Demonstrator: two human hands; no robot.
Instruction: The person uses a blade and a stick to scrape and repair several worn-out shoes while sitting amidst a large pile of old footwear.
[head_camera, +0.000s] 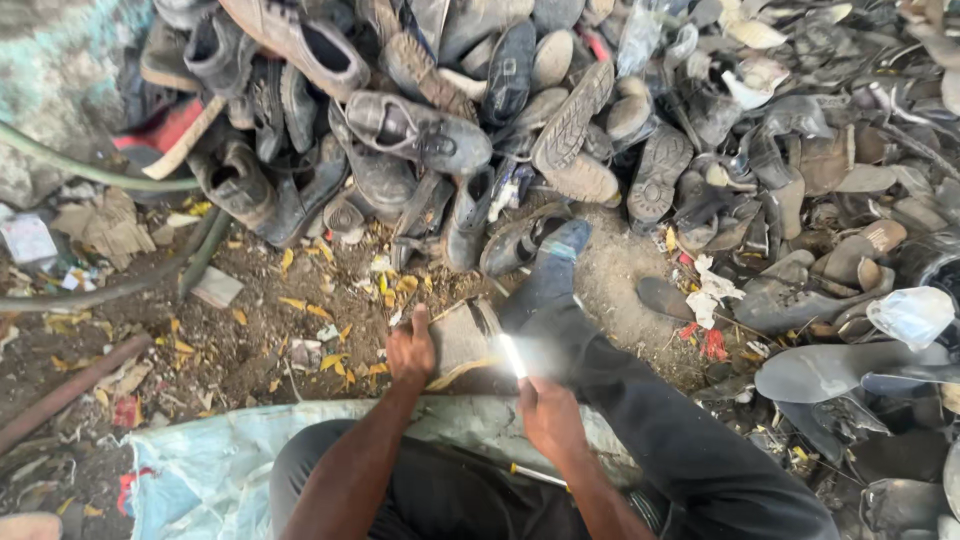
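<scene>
Both hands work low in the middle of the frame. The left hand (411, 350) lies closed over the near edge of a worn shoe piece (463, 335), pressing it down so it cannot slide on the dirt ground (280, 330). The right hand (548, 415) is wrapped around a knife (514, 357), whose bright blade points up and away toward the shoe piece, seemingly meeting its right edge; glare hides the exact contact. That grip suits cutting against a piece held firm by the other hand.

From the lower right, the person's dark-trousered leg (600, 380) stretches out toward the middle of the frame, the foot near the shoe piece, possibly bracing it. A pale blue sack (200, 470) covers the ground at the lower left, under the sitting person. A big heap of old shoes (450, 130) fills the top of the frame within reach, and loose soles (830, 370) lie apart at the right, as though sorted. A green hose (90, 170) crosses the upper left.
</scene>
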